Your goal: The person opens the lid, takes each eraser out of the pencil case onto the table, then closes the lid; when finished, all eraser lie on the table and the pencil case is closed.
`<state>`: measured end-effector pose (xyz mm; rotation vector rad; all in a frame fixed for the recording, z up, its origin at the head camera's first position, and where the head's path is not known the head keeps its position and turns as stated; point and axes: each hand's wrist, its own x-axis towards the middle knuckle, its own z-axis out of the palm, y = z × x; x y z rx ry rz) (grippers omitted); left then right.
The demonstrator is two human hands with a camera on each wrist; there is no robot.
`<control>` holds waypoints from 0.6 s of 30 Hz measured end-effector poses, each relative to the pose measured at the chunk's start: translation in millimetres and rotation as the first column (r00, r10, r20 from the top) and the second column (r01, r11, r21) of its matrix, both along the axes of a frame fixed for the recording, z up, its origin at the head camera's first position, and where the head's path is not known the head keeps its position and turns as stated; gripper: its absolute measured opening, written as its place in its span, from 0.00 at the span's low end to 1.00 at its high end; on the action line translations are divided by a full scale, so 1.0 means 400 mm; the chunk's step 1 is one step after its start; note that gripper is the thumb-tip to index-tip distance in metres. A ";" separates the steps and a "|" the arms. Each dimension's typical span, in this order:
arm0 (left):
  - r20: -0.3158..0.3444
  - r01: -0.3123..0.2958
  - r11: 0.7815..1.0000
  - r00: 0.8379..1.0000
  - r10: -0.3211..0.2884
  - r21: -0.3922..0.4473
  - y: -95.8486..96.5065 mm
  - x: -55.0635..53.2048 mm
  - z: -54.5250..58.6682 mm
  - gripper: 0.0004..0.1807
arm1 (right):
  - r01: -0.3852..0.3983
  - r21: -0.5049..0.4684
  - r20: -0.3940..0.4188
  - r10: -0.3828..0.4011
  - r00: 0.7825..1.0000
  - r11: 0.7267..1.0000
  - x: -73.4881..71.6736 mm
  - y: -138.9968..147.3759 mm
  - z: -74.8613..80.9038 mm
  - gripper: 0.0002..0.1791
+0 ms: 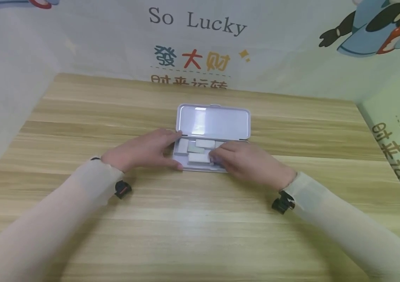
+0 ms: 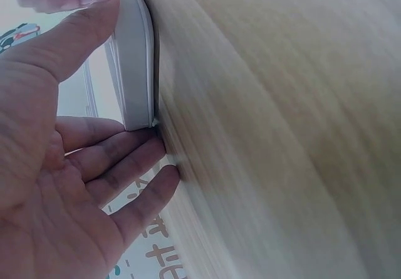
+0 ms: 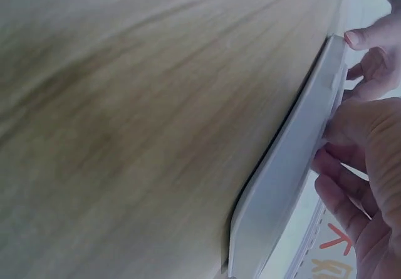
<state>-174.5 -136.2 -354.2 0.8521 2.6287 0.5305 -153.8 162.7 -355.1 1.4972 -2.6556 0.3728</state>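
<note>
An open pale plastic pencil case (image 1: 214,121) lies on the table, lid laid back on the far side. In its tray are several white eraser-like blocks (image 1: 199,158) and one pale green block (image 1: 195,149). My left hand (image 1: 148,150) grips the left end of the case, thumb at the near corner and fingers at the far side. The thumb (image 2: 88,28) presses the rim in the left wrist view. My right hand (image 1: 249,162) reaches into the right part of the tray, its bent fingers pinching a small block that they mostly hide.
The wood-grain table (image 1: 200,227) extends around the case. A pale printed cloth (image 1: 108,47) with lettering and cartoon figures stands behind the table and along both sides.
</note>
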 end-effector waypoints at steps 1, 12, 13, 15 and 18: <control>0.000 -0.001 1.000 1.000 0.001 -0.003 0.000 -0.001 0.000 0.56 | 0.011 -0.016 0.019 -0.011 1.000 1.000 0.000 0.000 0.001 0.14; -0.007 0.004 1.000 1.000 -0.004 -0.002 -0.006 0.000 -0.001 0.55 | 0.103 -0.061 0.118 -0.095 0.988 0.993 -0.003 -0.004 0.009 0.19; -0.008 0.004 1.000 1.000 -0.004 -0.002 -0.005 -0.001 -0.001 0.55 | 0.107 -0.056 0.119 -0.100 0.988 0.993 -0.003 -0.005 0.009 0.18; -0.009 0.003 1.000 1.000 -0.003 -0.002 -0.004 -0.001 -0.002 0.55 | 0.115 -0.046 0.123 -0.108 0.986 0.992 -0.005 -0.005 0.009 0.18; -0.008 0.002 1.000 1.000 -0.002 -0.004 -0.002 -0.001 -0.002 0.55 | 0.135 -0.025 0.153 -0.130 0.980 0.990 -0.007 -0.007 0.009 0.17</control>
